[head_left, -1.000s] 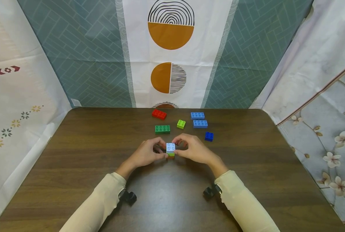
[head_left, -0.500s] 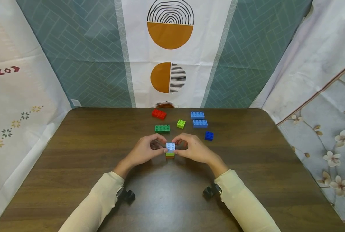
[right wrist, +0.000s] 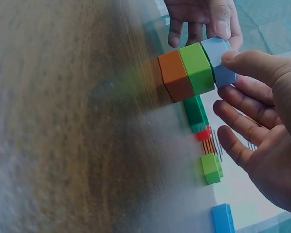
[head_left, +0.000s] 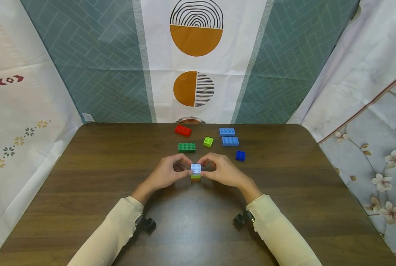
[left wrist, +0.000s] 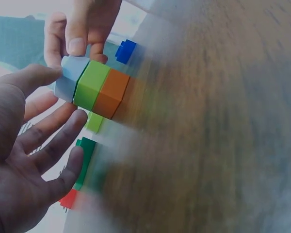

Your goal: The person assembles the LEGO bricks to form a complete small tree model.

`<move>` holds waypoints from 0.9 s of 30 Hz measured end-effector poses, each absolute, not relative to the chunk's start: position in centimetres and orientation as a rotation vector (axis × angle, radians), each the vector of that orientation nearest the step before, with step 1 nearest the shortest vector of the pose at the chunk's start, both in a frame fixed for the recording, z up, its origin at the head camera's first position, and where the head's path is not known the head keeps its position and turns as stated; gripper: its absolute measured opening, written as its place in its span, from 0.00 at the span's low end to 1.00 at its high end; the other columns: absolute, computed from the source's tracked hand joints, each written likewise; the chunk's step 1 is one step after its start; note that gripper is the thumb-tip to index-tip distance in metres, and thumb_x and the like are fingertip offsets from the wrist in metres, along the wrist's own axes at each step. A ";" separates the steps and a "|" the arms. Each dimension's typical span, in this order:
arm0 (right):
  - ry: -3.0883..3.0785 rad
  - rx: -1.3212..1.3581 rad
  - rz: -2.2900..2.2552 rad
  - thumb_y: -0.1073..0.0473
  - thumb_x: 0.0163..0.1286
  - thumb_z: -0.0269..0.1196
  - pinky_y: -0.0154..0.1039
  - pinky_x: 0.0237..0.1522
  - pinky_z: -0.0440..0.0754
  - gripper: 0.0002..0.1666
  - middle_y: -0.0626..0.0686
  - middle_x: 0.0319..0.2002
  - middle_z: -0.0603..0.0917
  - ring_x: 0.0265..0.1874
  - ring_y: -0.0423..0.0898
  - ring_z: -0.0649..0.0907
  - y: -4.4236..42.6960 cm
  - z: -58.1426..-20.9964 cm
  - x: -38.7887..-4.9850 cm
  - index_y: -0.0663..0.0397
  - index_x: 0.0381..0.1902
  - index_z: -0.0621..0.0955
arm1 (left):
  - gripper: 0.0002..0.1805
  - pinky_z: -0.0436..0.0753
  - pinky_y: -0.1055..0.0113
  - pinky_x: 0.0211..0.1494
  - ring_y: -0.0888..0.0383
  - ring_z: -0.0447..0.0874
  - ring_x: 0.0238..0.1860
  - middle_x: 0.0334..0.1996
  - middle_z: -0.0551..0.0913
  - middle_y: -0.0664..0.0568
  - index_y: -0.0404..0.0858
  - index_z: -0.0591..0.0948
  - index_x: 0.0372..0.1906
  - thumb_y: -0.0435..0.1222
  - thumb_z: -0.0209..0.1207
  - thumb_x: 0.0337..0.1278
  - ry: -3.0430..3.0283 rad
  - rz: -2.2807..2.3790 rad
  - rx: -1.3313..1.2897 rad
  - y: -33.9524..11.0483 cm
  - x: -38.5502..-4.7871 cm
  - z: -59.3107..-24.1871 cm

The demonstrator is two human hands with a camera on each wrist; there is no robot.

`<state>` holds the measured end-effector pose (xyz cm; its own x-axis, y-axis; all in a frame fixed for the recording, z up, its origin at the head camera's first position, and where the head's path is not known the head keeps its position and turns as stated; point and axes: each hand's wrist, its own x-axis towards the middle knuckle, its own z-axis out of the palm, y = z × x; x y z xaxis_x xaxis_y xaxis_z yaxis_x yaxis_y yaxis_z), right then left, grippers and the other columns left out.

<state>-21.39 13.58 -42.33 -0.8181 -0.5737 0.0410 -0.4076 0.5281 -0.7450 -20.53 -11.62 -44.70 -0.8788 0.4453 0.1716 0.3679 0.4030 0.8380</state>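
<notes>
1. At centre of head frame: upright stack point(head_left: 196, 171) of three bricks, standing on dark brown wood-grain tabletop point(head_left: 191, 232).
2. Top to bottom in stack: pale blue square studded plastic brick point(head_left: 196, 169), lime green plastic brick point(left wrist: 91, 85), orange plastic brick point(left wrist: 111, 93). Thin dark seam between upper two.
3. Left of stack: left hand point(head_left: 166, 171), pinching pale blue brick between thumb and forefinger; other fingers loosely spread in left wrist view.
4. Right of stack: right hand point(head_left: 224, 171), pinching same brick at opposite side, likewise by thumb and forefinger.
5. Above centre: red rectangular plastic brick point(head_left: 183, 130), near and above dark green rectangular plastic brick point(head_left: 186, 147).
6. Further right: small lime green square plastic brick point(head_left: 208, 142), then medium blue rectangular plastic brick point(head_left: 227, 132), just above second medium blue rectangular brick point(head_left: 230, 142).
7. Below those, upper right of right hand: dark blue square plastic brick point(head_left: 240, 156).
</notes>
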 end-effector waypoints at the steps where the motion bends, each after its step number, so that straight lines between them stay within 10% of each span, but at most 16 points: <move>1: 2.558 -0.833 -1.162 0.57 0.67 0.73 0.51 0.58 0.84 0.20 0.49 0.52 0.86 0.52 0.49 0.83 13.6 -42.4 -21.4 0.47 0.55 0.83 | 0.13 0.89 0.61 0.51 0.58 0.91 0.44 0.47 0.89 0.53 0.45 0.84 0.49 0.36 0.71 0.60 2.561 1.499 0.745 -11.6 -20.5 -44.7; 27: 2.566 -0.873 -1.198 0.55 0.67 0.73 0.45 0.51 0.82 0.20 0.48 0.51 0.87 0.49 0.47 0.83 13.8 -43.3 -21.6 0.46 0.55 0.83 | 0.11 0.88 0.64 0.46 0.59 0.90 0.41 0.44 0.89 0.49 0.43 0.83 0.47 0.37 0.70 0.61 2.554 1.508 0.754 -11.7 -20.7 -44.7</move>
